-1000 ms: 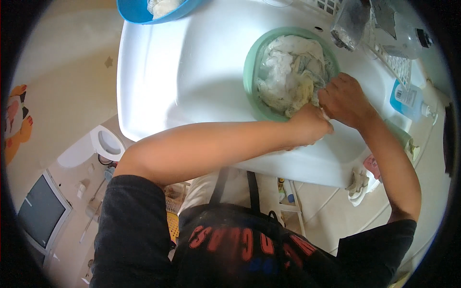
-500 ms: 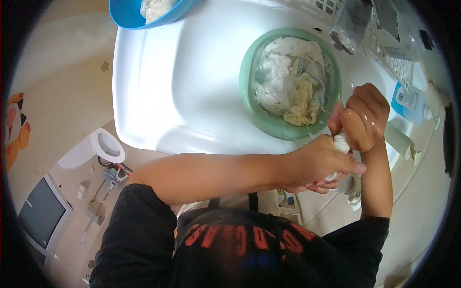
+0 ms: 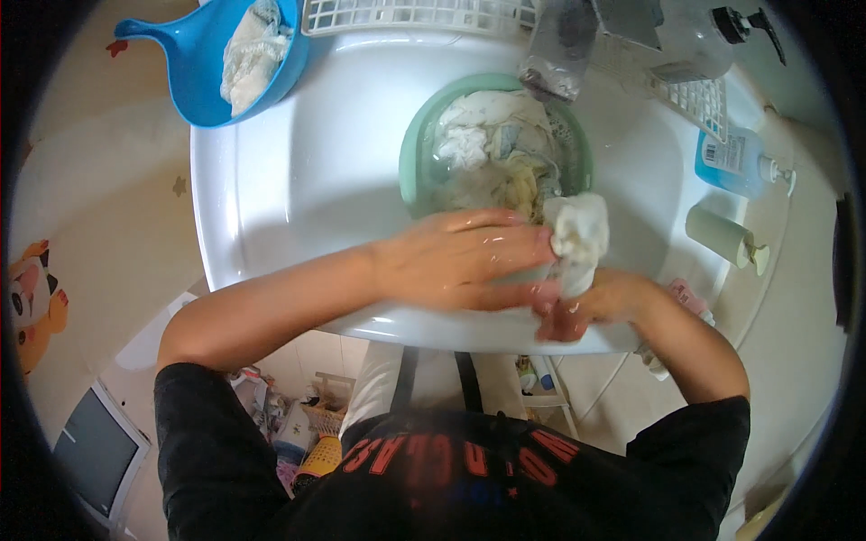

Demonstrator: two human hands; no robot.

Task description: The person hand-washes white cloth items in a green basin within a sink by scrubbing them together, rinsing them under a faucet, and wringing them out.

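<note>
A small wet white cloth [image 3: 580,230], bunched up, stands out above my right hand [image 3: 597,302], whose fingers grip its lower end. My left hand [image 3: 469,260] lies flat and stretched out beside it, fingertips at the cloth's left side. Both hands are wet and hover over the near side of the white sink [image 3: 352,180]. Just beyond them sits a round green basin [image 3: 417,149] of sudsy water. Soaking laundry [image 3: 496,122], white and pale yellow, lies in it; its near part is hidden by my left hand.
A blue dipper [image 3: 185,77] holding a white cloth bundle [image 3: 253,59] rests at the far left. White racks [image 3: 406,13] line the back. Right of the sink stand a blue soap bottle [image 3: 732,162], a pale green tube [image 3: 717,236] and a clear pump bottle [image 3: 690,45].
Both hands have moved left with the cloth, from right of the basin to its near side. The left hand has let go of its twisting grip and opened flat. The view has shifted.
</note>
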